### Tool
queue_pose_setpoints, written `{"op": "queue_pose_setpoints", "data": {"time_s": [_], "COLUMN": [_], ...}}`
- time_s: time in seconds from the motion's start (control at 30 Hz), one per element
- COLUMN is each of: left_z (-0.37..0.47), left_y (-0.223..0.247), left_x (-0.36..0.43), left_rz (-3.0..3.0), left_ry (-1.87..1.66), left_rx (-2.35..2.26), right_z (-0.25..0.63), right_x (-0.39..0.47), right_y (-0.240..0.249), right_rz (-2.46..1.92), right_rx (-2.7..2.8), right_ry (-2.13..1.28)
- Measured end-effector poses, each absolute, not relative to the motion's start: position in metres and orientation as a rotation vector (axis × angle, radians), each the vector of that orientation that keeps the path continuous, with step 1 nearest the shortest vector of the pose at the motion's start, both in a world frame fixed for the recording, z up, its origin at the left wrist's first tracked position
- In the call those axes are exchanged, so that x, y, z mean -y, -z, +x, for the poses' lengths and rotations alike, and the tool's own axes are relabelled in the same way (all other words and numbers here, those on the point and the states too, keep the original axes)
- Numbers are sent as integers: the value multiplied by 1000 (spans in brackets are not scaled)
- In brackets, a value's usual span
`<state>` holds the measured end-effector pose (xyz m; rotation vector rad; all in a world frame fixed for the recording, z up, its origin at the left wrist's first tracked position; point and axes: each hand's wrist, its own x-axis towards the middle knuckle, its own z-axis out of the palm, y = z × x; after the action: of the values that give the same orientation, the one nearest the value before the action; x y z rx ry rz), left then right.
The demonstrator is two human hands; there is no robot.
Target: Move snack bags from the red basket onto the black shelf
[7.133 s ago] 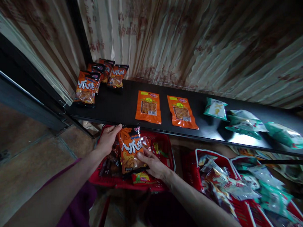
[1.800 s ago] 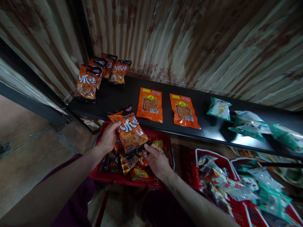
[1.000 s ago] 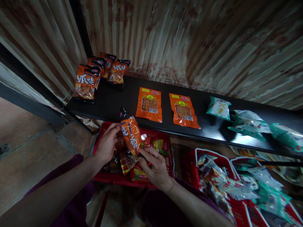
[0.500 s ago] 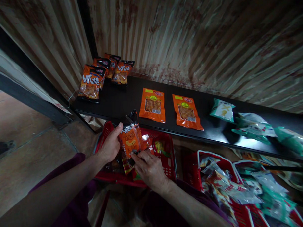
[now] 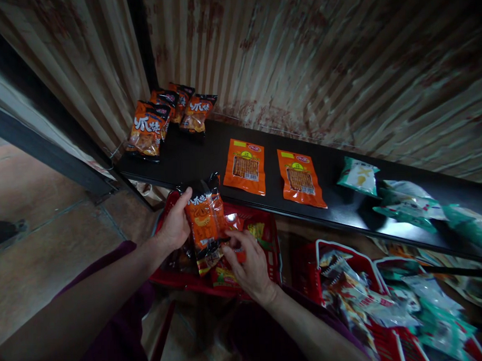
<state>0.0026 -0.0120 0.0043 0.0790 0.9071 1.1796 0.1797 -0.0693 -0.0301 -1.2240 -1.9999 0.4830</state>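
- The shelf (image 5: pixel 200 158) runs just beyond the hands; its front edge lies behind the top of the bag (image 5: pixel 203 218) in this view, and whether they touch I cannot tell.
- The bag is up in the air over the near basket (image 5: pixel 177 278), hiding part of the packets inside.
- The left hand (image 5: pixel 173 225) grips the bag's left side, thumb on the front; its other fingers are mostly hidden behind.
- The right hand (image 5: pixel 249 262) is at the bag's lower right edge, thumb and forefinger apart, the other fingers loosely curled; whether a tip touches the bag I cannot tell.
- Four like bags (image 5: pixel 148 131) lean in a cluster at the shelf's left end, near a dark post (image 5: pixel 141 42).
- Two orange packs (image 5: pixel 245 167) lie flat mid-shelf, side by side and apart; green-and-white packets (image 5: pixel 359 175) sit farther right.
- Below the shelf on the right, two more baskets (image 5: pixel 309 267) with pale handles hold heaped packets.
- The bag is glossy orange plastic with black crimped ends and white lettering, creased by a shiny lengthwise strip.
- The near basket is red plastic with perforated walls.
- The shelf is smooth black, with a bright glare on its right half.
- Behind hangs a pleated beige curtain (image 5: pixel 280 58) with reddish print.
- Stone-like tiles cover the floor (image 5: pixel 60 208).
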Motion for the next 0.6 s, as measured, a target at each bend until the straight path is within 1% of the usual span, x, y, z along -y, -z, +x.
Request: {"op": "queue_pose_setpoints", "data": {"time_s": [0.1,0.23,0.3,0.5,0.6], "left_z": [3,6,10,19,17], "left_y": [1,12,17,23,22], "left_x": [14,19,23,31,33], "left_rz": [99,144,185,347,478], "left_ry": [-1101,-924,-840,-704,-718], "left_rx": [-882,-845,-856,-839,-792], "right_z": [185,190,191,191,194], "right_x": [60,53,51,46,40], "right_y": [26,24,26,30,33], "right_rz": [-1335,-1301,-1285,-1397,-1421], "right_rx": [1821,1613,1453,1075,898], "right_ry": [-550,-997,-1164,-1368,-1333]}}
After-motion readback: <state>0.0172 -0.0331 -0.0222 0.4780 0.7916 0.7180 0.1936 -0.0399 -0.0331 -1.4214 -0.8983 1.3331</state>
